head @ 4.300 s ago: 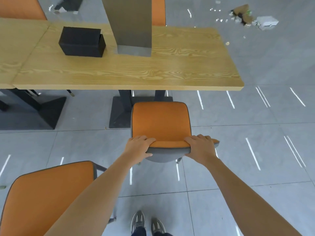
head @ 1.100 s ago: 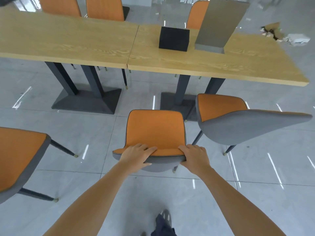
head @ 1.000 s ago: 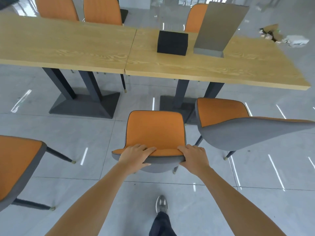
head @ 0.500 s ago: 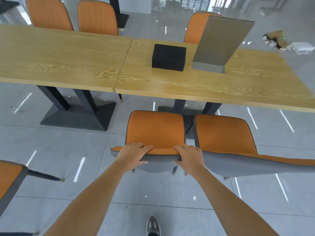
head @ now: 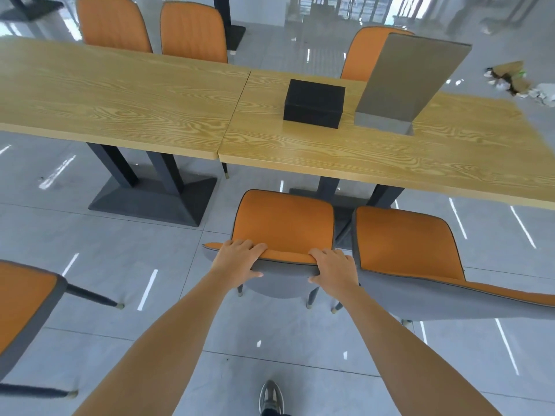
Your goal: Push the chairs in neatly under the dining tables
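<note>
A grey shoe (head: pixel 271 397) stands on the tiled floor (head: pixel 270 334) at the bottom edge. Two bare forearms reach forward. The left hand (head: pixel 238 261) and right hand (head: pixel 334 273) are apart, each clamped over the top edge of an orange chair (head: pixel 283 226) — fingers curled over the front, thumbs on the grey back. Its seat sits just short of the wooden tabletop (head: pixel 375 151), not yet under it. A second orange chair (head: pixel 405 244) stands just beside it on the right; a third (head: pixel 24 301) is well apart at the left. On the tabletop rest a black box (head: pixel 313 103) and a tilted grey stand (head: pixel 405 82). Beyond, more orange chairs (head: pixel 192 31) face the far side.
</note>
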Available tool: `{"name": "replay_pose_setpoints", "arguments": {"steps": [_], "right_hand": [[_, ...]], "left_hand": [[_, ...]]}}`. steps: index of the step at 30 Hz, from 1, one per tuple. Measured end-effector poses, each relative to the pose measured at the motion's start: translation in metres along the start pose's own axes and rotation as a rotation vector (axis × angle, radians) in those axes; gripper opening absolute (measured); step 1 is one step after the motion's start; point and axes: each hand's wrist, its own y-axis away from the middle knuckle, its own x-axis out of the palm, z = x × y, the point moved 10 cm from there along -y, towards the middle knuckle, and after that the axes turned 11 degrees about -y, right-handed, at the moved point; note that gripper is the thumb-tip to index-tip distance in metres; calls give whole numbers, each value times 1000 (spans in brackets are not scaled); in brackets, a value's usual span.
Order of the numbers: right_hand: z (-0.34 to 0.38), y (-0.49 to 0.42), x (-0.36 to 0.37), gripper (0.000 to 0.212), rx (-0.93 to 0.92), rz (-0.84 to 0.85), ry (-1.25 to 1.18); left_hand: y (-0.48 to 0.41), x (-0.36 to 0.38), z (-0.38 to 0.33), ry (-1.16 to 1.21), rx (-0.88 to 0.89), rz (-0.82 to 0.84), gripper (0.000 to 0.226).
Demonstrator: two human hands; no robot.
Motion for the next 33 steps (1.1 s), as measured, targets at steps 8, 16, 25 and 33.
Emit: {"name": "replay_pose_setpoints", "arguments": {"steps": [8, 16, 25, 33], "right_hand": [[34, 4, -4, 69, 0, 66, -130], [188, 20, 9, 75, -214, 56, 9], [433, 92, 87, 83, -484, 58, 17], [642, 176, 177, 85, -722, 136, 28]], "left_hand": [[60, -1, 41, 45, -153, -88, 55], [193, 12, 161, 87, -484, -15, 61], [415, 42, 284, 53, -697, -57, 63], [624, 83, 382, 138, -978, -18, 65]]}}
